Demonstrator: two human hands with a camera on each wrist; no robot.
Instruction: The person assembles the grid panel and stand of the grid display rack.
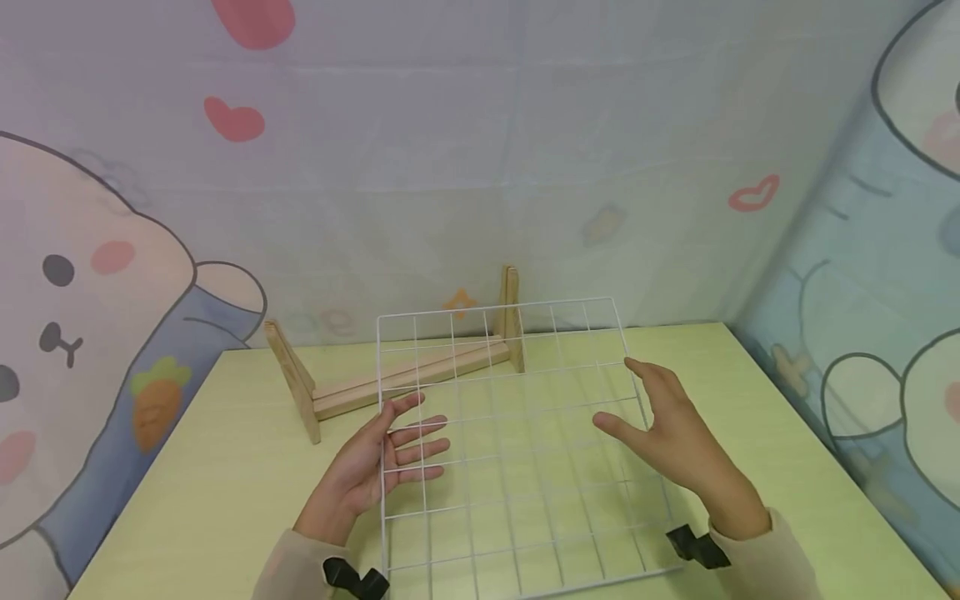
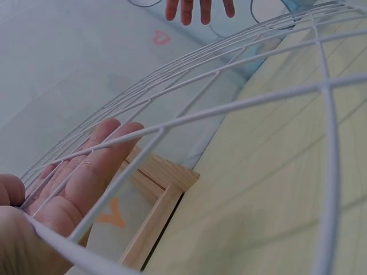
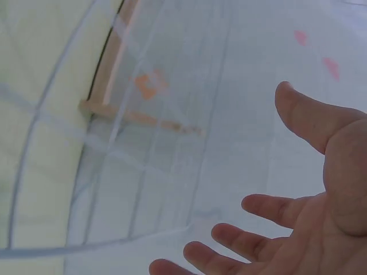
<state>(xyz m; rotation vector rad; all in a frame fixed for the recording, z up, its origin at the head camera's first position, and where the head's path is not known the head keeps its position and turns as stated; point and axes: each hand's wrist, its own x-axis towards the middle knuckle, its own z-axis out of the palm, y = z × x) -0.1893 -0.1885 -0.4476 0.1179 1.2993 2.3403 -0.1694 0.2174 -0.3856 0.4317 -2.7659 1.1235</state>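
A white wire grid panel (image 1: 517, 442) stands tilted above the table between the two hands. My left hand (image 1: 367, 467) is at its left edge, with straight, spread fingers (image 2: 86, 177) behind the wires. The thumb lies on the near side of the edge wire in the left wrist view. My right hand (image 1: 675, 433) is by the panel's right edge, its thumb and fingers spread apart. Nothing lies in its palm (image 3: 304, 246) in the right wrist view. Behind the panel is a wooden stand (image 1: 412, 379), a long bar joining two upright end pieces.
The pale yellow-green table (image 1: 187, 500) runs back to a fabric backdrop (image 1: 450, 167) printed with hearts. More printed cloth (image 1: 900, 333) hangs along the right side. Small black pieces (image 1: 697, 546) are strapped at both wrists.
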